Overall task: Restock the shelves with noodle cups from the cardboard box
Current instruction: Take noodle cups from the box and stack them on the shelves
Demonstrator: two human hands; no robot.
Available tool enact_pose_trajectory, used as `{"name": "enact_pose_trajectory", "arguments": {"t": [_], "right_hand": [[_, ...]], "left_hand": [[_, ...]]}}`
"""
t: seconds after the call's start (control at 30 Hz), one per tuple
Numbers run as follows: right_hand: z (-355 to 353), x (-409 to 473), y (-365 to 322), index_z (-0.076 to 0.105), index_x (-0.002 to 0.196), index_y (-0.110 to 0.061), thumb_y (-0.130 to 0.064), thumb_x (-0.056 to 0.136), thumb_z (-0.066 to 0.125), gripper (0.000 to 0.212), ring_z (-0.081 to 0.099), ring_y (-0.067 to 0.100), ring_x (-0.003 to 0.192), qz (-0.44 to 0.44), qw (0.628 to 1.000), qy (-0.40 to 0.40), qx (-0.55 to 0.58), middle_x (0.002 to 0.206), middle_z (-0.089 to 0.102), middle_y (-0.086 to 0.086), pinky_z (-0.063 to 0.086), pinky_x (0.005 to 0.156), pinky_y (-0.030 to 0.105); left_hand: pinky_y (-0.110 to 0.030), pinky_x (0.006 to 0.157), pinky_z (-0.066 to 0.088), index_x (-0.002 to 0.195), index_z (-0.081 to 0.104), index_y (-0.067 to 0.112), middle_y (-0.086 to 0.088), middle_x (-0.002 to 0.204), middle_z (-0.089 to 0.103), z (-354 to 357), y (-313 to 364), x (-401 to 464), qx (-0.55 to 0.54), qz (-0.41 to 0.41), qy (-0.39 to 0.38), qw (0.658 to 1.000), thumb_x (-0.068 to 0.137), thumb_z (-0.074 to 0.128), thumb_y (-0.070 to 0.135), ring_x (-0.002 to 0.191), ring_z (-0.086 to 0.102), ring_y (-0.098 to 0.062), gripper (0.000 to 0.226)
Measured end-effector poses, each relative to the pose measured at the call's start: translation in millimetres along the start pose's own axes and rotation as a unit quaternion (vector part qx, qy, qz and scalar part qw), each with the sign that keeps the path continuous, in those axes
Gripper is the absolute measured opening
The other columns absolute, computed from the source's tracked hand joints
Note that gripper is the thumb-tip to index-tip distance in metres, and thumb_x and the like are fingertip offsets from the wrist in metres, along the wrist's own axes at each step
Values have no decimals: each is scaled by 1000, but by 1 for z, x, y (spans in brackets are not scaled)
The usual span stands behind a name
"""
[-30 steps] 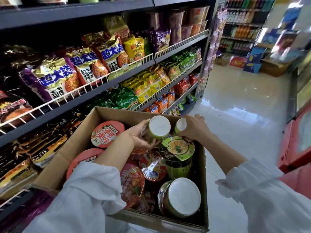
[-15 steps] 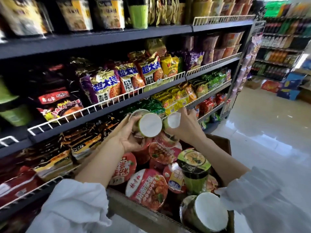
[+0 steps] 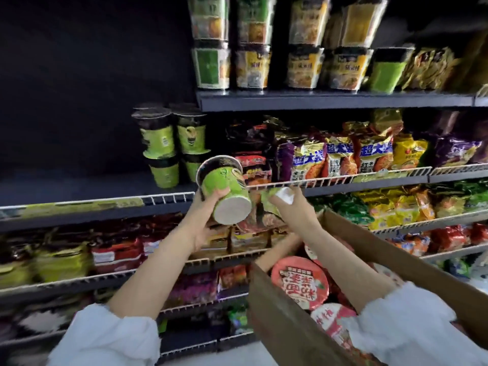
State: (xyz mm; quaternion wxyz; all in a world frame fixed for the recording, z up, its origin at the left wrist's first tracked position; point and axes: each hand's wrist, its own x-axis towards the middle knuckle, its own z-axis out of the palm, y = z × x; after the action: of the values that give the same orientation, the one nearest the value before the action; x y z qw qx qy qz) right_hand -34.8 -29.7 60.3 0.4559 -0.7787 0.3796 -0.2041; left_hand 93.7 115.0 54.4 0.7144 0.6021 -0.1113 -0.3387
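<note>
Left hand point(image 3: 204, 223) now raised higher than half a second ago, grip wrapped round a green noodle cup point(image 3: 225, 192), tilted with white base toward the camera and dark lid toward the shelf point(image 3: 100, 207), level with the white wire rail. Right hand point(image 3: 295, 211) lifted too, grip closed on a second green cup point(image 3: 274, 202), mostly hidden behind the fingers, only a white base edge and a strip of green showing. Both cups up out of the cardboard box point(image 3: 369, 239), which sat under the hands earlier and now lies low at right, red-lidded cups point(image 3: 299, 282) left inside. View swung up and left: four matching green cups point(image 3: 171, 146) stacked two high on the dark shelf just behind the left cup, bagged noodles point(image 3: 340, 159) along the rail to the right
</note>
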Motion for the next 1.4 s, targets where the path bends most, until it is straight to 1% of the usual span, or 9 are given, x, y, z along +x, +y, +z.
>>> {"name": "enact_pose_trajectory", "arguments": {"t": [0.23,0.33,0.47,0.6,0.73,0.9,1.03,1.17,1.4], "right_hand": [[157,4,-100,48,126,-6,-52,90,50,59,48,34,121,45,988,-104,107,127,52,16,40,93,35],[220,13,-129,51,77,-10,-90,40,58,88,57,36,104,119,967,-124,186,75,61,11,48,90,42],[284,8,-170,54,122,-14,-64,67,66,75,63,34,101,161,878,-210,400,114,62,15,56,75,44],[330,27,-200,44,131,-13,-54,87,53,61,59,31,107,180,777,-275,537,122,57,17,52,81,44],[364,61,-222,51,122,-17,-68,72,56,72,66,27,94,199,813,-316,447,114,66,13,49,65,28],[406,117,-229,52,116,-14,-37,80,67,45,61,22,91,114,903,-262,322,100,63,6,45,75,27],[444,165,-230,55,117,-6,-24,64,85,64,59,17,101,1,963,-189,191,103,63,1,46,83,27],[469,201,-227,39,132,-10,-42,38,92,113,56,20,115,-41,991,-93,84,123,57,0,48,95,31],[478,238,-211,46,125,1,-25,61,88,82,55,32,118,-33,999,-17,-35,128,56,17,45,91,32]], "left_hand": [[-35,68,54,126,41,22,-8,122,55,-179,56,-16,-25,101,128,986,82,66,38,101,58,-21,53],[-33,67,53,131,38,21,-7,124,54,-250,78,-20,-17,124,169,978,83,67,36,104,58,-22,58],[-34,67,55,134,38,20,-6,125,54,-317,97,-15,-16,135,190,972,82,68,37,103,59,-22,62],[-38,72,58,132,39,21,-6,125,56,-351,114,9,-5,135,189,973,78,71,38,100,62,-23,65],[-35,69,58,127,39,21,-3,119,57,-368,130,47,5,136,188,973,80,71,35,97,64,-19,58],[-36,73,58,134,36,21,-3,125,56,-385,150,106,19,139,180,974,78,73,36,104,62,-20,69],[-34,74,57,132,36,21,-1,122,55,-391,162,149,29,137,178,974,79,72,33,103,60,-17,65],[-34,77,57,135,34,20,0,120,56,-399,167,183,18,121,170,978,78,74,29,104,60,-18,70],[-31,84,51,138,31,21,8,109,59,-413,176,222,81,140,139,977,74,79,17,107,60,-15,80]]}}
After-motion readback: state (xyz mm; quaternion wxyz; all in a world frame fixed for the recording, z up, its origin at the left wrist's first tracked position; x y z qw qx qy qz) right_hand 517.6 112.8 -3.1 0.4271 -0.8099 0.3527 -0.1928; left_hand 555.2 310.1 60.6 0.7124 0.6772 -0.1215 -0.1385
